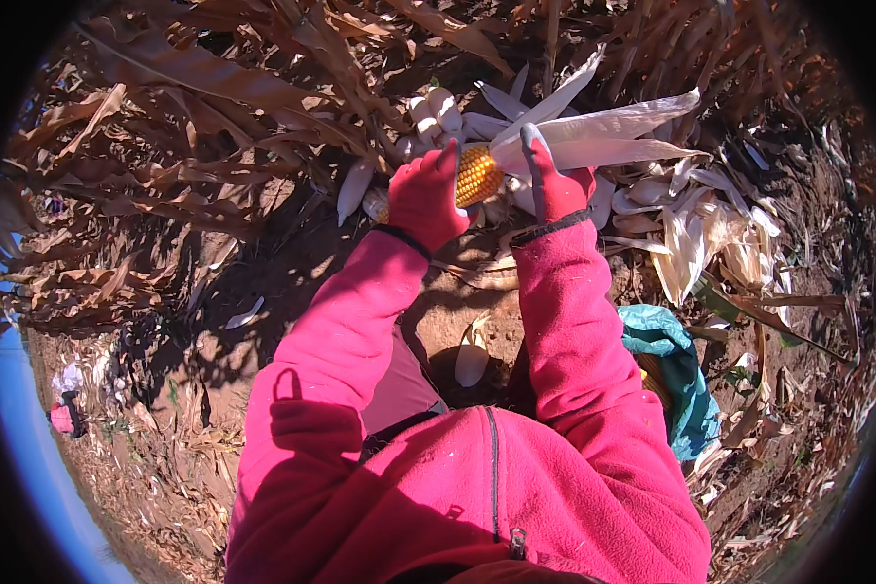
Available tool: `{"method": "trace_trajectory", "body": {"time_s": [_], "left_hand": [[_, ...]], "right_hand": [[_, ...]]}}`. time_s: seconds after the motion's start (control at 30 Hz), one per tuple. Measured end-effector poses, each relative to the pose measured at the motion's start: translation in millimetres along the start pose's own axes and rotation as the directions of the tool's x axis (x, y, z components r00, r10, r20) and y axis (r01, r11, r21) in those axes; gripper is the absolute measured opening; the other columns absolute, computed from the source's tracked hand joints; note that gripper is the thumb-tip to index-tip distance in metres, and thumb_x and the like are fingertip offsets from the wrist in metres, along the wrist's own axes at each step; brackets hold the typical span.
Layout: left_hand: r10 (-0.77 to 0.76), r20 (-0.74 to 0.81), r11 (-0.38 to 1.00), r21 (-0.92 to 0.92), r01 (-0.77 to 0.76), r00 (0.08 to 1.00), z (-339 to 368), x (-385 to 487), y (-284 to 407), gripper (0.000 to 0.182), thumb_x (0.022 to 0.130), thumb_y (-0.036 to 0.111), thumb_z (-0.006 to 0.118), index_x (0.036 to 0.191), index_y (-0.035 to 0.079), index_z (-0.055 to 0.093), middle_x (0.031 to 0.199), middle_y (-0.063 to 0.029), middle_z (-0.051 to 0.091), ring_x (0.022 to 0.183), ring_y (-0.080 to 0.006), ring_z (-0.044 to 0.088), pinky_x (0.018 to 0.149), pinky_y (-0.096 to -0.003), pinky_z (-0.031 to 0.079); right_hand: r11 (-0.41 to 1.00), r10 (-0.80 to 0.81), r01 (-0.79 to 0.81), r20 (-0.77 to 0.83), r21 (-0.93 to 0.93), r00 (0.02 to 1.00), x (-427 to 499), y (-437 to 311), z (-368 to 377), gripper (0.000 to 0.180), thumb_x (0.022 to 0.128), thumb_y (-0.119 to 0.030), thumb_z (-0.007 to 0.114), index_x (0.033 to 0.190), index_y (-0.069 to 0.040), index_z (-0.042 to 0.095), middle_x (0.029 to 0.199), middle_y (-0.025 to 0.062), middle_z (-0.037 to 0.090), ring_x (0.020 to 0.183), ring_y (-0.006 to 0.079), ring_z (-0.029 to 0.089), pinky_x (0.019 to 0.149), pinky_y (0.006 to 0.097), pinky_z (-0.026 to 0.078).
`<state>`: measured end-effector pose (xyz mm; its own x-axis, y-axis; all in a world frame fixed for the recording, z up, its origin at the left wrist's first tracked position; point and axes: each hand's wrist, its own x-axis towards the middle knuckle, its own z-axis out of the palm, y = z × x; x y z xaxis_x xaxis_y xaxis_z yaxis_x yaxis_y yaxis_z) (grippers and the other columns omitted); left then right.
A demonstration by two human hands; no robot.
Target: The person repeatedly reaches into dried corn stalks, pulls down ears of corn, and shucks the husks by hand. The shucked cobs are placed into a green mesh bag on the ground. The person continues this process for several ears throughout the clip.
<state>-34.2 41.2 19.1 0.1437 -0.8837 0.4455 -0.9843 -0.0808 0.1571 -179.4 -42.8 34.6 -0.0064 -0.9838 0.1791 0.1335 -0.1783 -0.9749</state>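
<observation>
My left hand (425,196), in a red work glove, grips a yellow ear of corn (479,175) around its kernels. Pale dry husk leaves (613,140) fan out to the right from the ear's other end. Over that end, my right hand (555,179), gloved in red with a grey thumb tip, holds the husk with the thumb raised; its other fingers are mostly hidden. Several ears still in white husk (438,115) lie on the ground just beyond my hands. Another husked ear (472,355) rests on the soil between my legs.
A teal sack (661,336) with some yellow corn in it stands by my right arm. Stripped husks (690,241) are heaped at the right. Dry corn stalks and leaves (212,73) cover the far side and left. Some pinkish and white items (64,416) lie far left.
</observation>
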Motion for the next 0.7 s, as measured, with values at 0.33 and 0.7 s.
{"method": "trace_trajectory", "body": {"time_s": [0.33,0.7], "left_hand": [[0.06,0.039,0.986,-0.158,-0.053,0.997,9.5,-3.9,-6.2,0.083,0.051,0.037,0.081,0.119,0.005,0.045,0.092,-0.0104,0.055,0.082,-0.0303,0.059,0.074,-0.0413,0.047],[0.058,0.07,0.968,-0.248,-0.039,0.996,0.1,-10.3,12.0,0.066,0.056,0.033,0.078,0.109,0.005,0.049,0.095,-0.0116,0.057,0.09,-0.0308,0.059,0.076,-0.0394,0.048]], "right_hand": [[0.81,-0.512,0.56,0.254,-0.173,0.82,17.6,49.6,16.9,0.04,0.09,-0.026,0.053,0.123,-0.004,0.048,0.109,0.0082,0.057,0.099,0.0217,0.054,0.089,0.0308,0.043],[0.568,0.244,-0.431,0.356,0.702,0.902,-1.6,24.3,13.7,0.054,0.095,-0.054,0.04,0.08,-0.005,0.053,0.072,0.0063,0.055,0.07,0.0192,0.053,0.066,0.0328,0.045]]}}
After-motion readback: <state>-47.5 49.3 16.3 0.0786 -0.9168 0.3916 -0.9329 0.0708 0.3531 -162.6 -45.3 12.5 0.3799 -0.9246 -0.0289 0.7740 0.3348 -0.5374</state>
